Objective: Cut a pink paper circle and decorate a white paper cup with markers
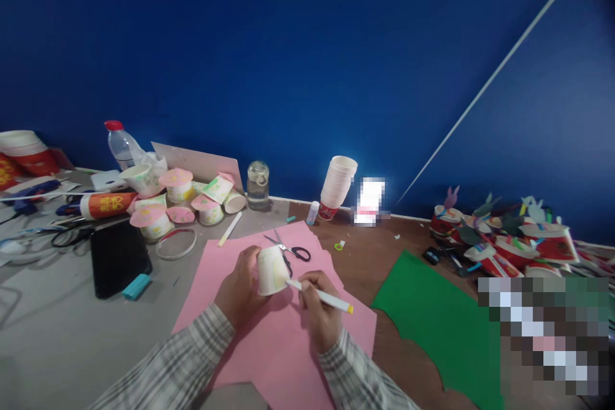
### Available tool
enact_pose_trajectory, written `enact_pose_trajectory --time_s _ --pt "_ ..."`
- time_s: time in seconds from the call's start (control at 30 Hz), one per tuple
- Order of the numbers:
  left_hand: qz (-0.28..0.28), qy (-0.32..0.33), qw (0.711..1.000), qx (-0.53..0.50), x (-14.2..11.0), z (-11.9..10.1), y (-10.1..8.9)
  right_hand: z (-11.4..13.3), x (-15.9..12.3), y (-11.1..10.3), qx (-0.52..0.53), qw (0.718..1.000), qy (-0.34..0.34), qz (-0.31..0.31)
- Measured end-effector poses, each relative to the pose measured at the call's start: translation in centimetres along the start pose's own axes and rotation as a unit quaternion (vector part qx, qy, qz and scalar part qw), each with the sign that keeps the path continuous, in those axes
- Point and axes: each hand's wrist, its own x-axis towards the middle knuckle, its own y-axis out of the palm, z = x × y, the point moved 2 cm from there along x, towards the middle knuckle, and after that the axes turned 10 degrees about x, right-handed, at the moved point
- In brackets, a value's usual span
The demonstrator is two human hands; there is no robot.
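Note:
My left hand point(243, 285) grips a white paper cup point(270, 271), tilted, with faint yellow-green marks on its side. In my right hand point(321, 307) is a white marker pen point(331, 300) with a yellow end; its tip meets the cup's side near the rim, though I cannot tell whether it touches. Both hands are over pink paper sheets point(259, 346). Just behind the cup lie black-handled scissors point(300, 253), partly hidden by it. A pale marker cap or stick point(230, 229) rests at the sheet's upper left edge.
Decorated paper cups point(154, 221) crowd the left back, near a black phone point(120, 259) and a tape ring point(176, 244). A glass jar point(258, 186) and a leaning cup stack point(337, 182) stand by the blue partition point(288, 64). Green paper point(442, 327) and red cup crafts point(514, 246) are right.

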Motion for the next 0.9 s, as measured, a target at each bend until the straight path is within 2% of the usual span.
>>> enact_pose_trajectory --time_s 0.13,0.47,0.73,0.9 --pt "-0.002 -0.001 1.0 -0.007 0.0 -0.1 0.0 0.3 0.7 -0.3 0.002 1.0 -0.019 -0.025" --pt "-0.007 -0.006 1.0 0.006 0.0 -0.3 -0.2 -0.7 0.7 -0.4 -0.011 1.0 -0.012 -0.015" --pt "0.002 -0.024 1.0 0.008 0.0 -0.2 -0.2 0.1 0.2 0.1 -0.035 0.999 -0.002 -0.003" --pt "0.008 -0.011 1.0 0.008 0.0 -0.1 -0.1 0.0 -0.4 0.4 -0.027 0.999 0.018 0.018"
